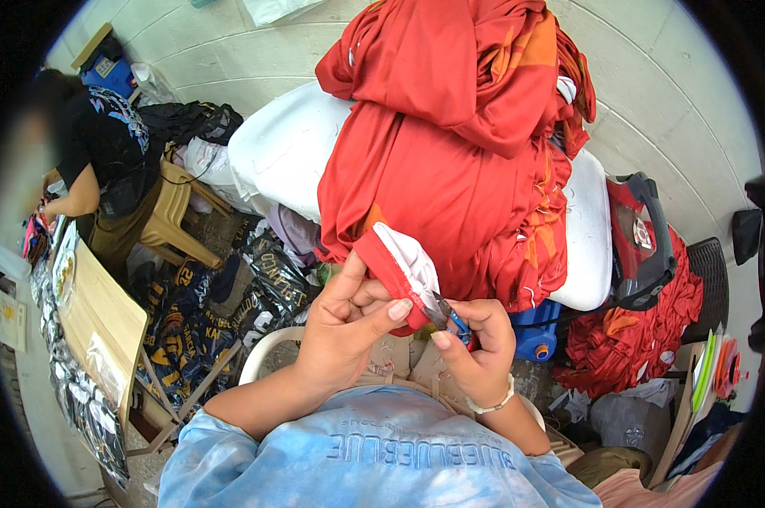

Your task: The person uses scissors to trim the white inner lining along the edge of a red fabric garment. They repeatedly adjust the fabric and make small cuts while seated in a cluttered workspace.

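Note:
My left hand [344, 322] pinches a folded piece of red fabric with a white inner side [399, 258], holding it up over my lap. In my right hand [475, 347] is a small blue-handled cutting tool [457, 326], its metal blades against the lower end of the fabric, by a seam. My fingers are closed around both things. Just beyond my hands a big heap of red and orange cloth [437, 169] lies on a white padded surface [272, 152].
A person [103, 161] works at the left beside a tan plastic chair [179, 233]. Wooden boards [94, 313] and dark printed garments [179, 322] lie at left. A blue container [530, 334], another red cloth pile [611, 351] and a grey-black bin [653, 224] are at right.

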### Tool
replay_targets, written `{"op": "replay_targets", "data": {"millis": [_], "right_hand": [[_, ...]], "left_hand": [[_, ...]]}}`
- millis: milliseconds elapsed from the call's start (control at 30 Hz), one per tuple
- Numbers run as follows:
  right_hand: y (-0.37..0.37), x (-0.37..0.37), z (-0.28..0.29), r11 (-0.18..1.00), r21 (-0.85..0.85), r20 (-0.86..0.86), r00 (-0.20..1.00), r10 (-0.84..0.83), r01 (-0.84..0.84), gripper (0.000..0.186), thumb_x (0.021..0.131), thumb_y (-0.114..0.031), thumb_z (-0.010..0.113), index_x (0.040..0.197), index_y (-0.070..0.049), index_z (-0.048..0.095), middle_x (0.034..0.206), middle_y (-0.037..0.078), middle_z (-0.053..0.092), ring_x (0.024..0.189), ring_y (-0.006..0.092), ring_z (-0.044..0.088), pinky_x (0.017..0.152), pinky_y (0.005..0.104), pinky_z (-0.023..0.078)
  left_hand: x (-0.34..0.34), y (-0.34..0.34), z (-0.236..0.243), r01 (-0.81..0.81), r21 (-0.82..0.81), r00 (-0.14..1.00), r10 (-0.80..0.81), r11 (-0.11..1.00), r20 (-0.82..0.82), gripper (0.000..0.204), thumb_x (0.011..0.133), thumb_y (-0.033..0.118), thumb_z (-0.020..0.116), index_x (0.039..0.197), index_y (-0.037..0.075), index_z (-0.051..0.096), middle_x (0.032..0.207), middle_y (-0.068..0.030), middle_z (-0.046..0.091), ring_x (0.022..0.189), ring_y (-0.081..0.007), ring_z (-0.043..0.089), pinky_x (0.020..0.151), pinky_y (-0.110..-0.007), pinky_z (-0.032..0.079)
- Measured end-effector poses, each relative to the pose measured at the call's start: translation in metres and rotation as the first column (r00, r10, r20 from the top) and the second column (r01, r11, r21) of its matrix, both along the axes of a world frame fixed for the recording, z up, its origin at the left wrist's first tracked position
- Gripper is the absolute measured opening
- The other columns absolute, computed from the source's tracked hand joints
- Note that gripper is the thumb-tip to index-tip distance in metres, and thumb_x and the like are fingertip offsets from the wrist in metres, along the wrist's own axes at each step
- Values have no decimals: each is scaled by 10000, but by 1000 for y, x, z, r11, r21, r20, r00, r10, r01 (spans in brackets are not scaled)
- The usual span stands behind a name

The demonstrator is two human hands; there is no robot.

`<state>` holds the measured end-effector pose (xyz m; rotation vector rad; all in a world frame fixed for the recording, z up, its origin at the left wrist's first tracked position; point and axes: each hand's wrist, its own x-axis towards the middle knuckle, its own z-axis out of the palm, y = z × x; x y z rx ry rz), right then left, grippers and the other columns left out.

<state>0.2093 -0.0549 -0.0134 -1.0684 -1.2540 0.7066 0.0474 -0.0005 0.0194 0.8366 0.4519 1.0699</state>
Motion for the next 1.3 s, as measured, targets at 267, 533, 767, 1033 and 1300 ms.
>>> {"op": "replay_targets", "data": {"millis": [267,533,767,1033,1300], "right_hand": [[7,4,7,948,300,372,903,-216,104,379,675,-81,824,958,25,594,702,105,604,553,188,571,506,272,442],[9,6,11,930,356,435,865,-250,89,340,680,-60,812,931,22,598,685,116,594,524,215,550,461,304,413],[8,8,8,921,373,376,890,-258,110,349,696,-83,808,946,20,588,692,105,592,518,200,530,467,293,407],[5,8,7,943,305,341,909,-238,133,374,699,-98,808,982,24,595,678,92,575,521,172,524,490,276,409],[6,4,-2,981,160,114,985,-130,111,327,867,-182,664,1102,21,560,781,77,565,645,108,523,573,234,418]], "left_hand": [[0,0,-2,23,36,999,-21,999,-47,651,868,-70,571,1434,14,261,1125,-114,630,1039,-131,590,919,-280,449],[2,0,-4,40,91,998,-35,995,-55,658,868,-81,564,1439,15,251,1117,-106,632,1020,-125,595,909,-271,450],[2,-2,-2,13,65,996,-8,998,-87,644,868,-72,572,1431,12,270,1122,-103,630,1030,-123,588,922,-264,434],[1,-2,-4,12,125,990,6,992,-144,632,866,-77,570,1422,-1,279,1133,-113,625,1042,-125,585,914,-260,443],[-1,1,-5,-3,133,990,22,991,-140,632,865,-69,570,1425,-2,283,1142,-104,618,1038,-133,587,918,-262,439]]}}
